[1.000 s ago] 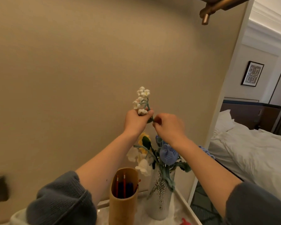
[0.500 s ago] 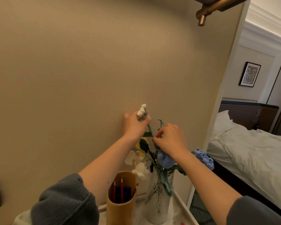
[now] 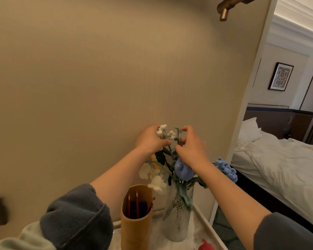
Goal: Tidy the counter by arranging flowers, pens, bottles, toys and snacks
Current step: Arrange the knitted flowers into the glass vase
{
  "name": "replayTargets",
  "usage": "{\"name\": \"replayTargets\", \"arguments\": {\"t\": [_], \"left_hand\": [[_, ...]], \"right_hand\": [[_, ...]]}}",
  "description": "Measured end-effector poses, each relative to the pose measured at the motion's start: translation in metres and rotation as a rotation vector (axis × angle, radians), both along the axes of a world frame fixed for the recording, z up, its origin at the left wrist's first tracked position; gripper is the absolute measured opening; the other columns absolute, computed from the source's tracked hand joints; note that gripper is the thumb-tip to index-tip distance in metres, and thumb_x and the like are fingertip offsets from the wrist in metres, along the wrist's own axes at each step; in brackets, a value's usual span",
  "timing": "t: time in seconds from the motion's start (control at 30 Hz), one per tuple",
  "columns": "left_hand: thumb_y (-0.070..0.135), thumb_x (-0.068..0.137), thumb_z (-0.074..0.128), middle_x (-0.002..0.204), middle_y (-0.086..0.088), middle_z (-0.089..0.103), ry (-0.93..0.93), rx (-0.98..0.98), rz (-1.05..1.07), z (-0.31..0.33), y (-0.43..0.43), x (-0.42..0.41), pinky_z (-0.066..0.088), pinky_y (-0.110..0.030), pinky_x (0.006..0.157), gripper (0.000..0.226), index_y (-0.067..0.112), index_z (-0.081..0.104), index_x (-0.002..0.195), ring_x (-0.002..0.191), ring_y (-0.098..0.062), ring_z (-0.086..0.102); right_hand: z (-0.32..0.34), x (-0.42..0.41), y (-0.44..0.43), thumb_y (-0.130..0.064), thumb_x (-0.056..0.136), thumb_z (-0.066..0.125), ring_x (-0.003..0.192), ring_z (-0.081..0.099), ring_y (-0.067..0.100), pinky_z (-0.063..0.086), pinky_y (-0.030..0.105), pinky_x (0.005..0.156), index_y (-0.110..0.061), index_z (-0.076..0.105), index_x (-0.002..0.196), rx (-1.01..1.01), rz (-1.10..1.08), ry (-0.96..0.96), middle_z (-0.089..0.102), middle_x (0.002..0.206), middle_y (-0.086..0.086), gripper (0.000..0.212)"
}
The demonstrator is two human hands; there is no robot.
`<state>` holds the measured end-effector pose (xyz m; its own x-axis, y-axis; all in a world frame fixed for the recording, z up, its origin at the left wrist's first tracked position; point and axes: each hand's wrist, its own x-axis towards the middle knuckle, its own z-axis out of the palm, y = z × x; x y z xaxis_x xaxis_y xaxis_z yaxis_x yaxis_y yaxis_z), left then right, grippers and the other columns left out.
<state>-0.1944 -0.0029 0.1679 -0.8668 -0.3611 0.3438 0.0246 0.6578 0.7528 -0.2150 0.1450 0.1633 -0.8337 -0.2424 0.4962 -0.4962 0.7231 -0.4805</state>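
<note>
Reaching forward, left hand pinches white sprig, right hand green stem.

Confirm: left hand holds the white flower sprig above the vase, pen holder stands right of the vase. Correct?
No. The head view shows the pen holder standing left of the vase, not right. The rest holds: the left hand holds the white flower sprig above the vase.
</note>
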Motion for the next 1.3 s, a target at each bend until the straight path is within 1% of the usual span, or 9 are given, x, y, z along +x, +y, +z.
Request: {"name": "replayTargets", "arguments": {"t": [0.07, 0.13, 0.23, 0.37, 0.47, 0.6, 0.77, 1.1, 1.3], "left_hand": [[0.035, 0.070, 0.083, 0.115, 0.008, 0.057, -0.005, 0.010, -0.008, 0.005, -0.001, 0.005, 0.050, -0.033, 0.081, 0.069, 0.021, 0.051, 0.130, 0.101, -0.014, 0.057], [0.034, 0.071, 0.083, 0.128, 0.002, 0.055, -0.007, 0.049, -0.012, 0.011, -0.002, 0.013, 0.050, -0.035, 0.085, 0.077, 0.020, 0.046, 0.136, 0.111, -0.018, 0.056], [0.034, 0.072, 0.082, 0.131, -0.005, 0.054, 0.010, 0.123, -0.003, 0.019, -0.003, 0.031, 0.050, -0.038, 0.092, 0.077, 0.019, 0.044, 0.138, 0.113, -0.021, 0.057], [0.023, 0.085, 0.068, 0.121, -0.004, 0.058, 0.199, 0.262, 0.000, 0.027, -0.003, 0.066, 0.048, -0.032, 0.088, 0.043, 0.018, 0.054, 0.126, 0.108, -0.018, 0.057], [0.014, 0.087, 0.060, 0.104, 0.001, 0.064, 0.345, 0.318, 0.031, 0.026, -0.008, 0.102, 0.051, -0.033, 0.089, 0.022, 0.021, 0.061, 0.108, 0.101, -0.017, 0.062], [0.012, 0.087, 0.057, 0.100, 0.002, 0.065, 0.394, 0.332, 0.079, 0.013, -0.023, 0.156, 0.055, -0.039, 0.087, 0.024, 0.024, 0.059, 0.108, 0.096, -0.016, 0.063], [0.011, 0.089, 0.054, 0.100, 0.001, 0.066, 0.410, 0.340, 0.230, -0.014, -0.061, 0.226, 0.055, -0.037, 0.084, 0.023, 0.025, 0.058, 0.107, 0.095, -0.018, 0.064], [0.006, 0.093, 0.052, 0.099, 0.002, 0.066, 0.282, 0.391, 0.418, -0.094, -0.123, 0.326, 0.049, -0.023, 0.076, 0.023, 0.025, 0.062, 0.100, 0.091, -0.011, 0.062], [0.007, 0.093, 0.051, 0.101, 0.003, 0.067, 0.163, 0.413, 0.460, -0.143, -0.147, 0.365, 0.049, -0.015, 0.071, 0.024, 0.023, 0.063, 0.106, 0.092, -0.008, 0.063]], "right_hand": [[0.001, 0.004, 0.001, -0.026, 0.084, 0.064, 0.099, 0.064, 0.023, 0.048, 0.048, 0.093, -0.030, 0.032, 0.137, -0.055, 0.040, -0.056, 0.066, 0.107, -0.005, 0.062], [0.004, 0.011, 0.002, -0.027, 0.085, 0.065, 0.117, 0.056, 0.024, 0.046, 0.049, 0.098, -0.028, 0.028, 0.142, -0.093, 0.089, -0.077, 0.055, 0.133, -0.002, 0.068], [0.009, 0.026, 0.000, -0.032, 0.086, 0.067, 0.130, 0.045, 0.021, 0.044, 0.047, 0.102, -0.025, 0.032, 0.143, -0.145, 0.136, -0.008, 0.042, 0.145, -0.001, 0.067], [0.010, 0.060, -0.010, -0.023, 0.086, 0.064, 0.120, 0.046, 0.013, 0.044, 0.036, 0.099, -0.023, 0.047, 0.132, -0.312, 0.267, 0.167, 0.048, 0.130, -0.003, 0.049], [0.006, 0.090, -0.026, -0.015, 0.084, 0.063, 0.107, 0.049, 0.009, 0.047, 0.033, 0.094, -0.021, 0.051, 0.125, -0.434, 0.397, 0.157, 0.051, 0.117, -0.004, 0.043], [-0.006, 0.129, -0.057, -0.014, 0.085, 0.064, 0.100, 0.056, 0.010, 0.050, 0.025, 0.081, -0.023, 0.045, 0.126, -0.567, 0.544, 0.032, 0.055, 0.108, -0.006, 0.047], [-0.034, 0.179, -0.096, -0.009, 0.087, 0.061, 0.082, 0.060, 0.008, 0.049, 0.015, 0.067, -0.020, 0.048, 0.122, -0.679, 0.699, -0.015, 0.061, 0.098, 0.001, 0.038], [-0.118, 0.247, -0.160, -0.010, 0.091, 0.059, 0.081, 0.058, 0.005, 0.050, 0.018, 0.067, -0.028, 0.053, 0.112, -0.531, 0.842, -0.229, 0.060, 0.094, -0.010, 0.029], [-0.168, 0.265, -0.180, -0.015, 0.091, 0.057, 0.083, 0.058, -0.002, 0.048, 0.015, 0.067, -0.040, 0.057, 0.092, -0.358, 0.816, -0.298, 0.063, 0.088, -0.014, 0.025]]}}
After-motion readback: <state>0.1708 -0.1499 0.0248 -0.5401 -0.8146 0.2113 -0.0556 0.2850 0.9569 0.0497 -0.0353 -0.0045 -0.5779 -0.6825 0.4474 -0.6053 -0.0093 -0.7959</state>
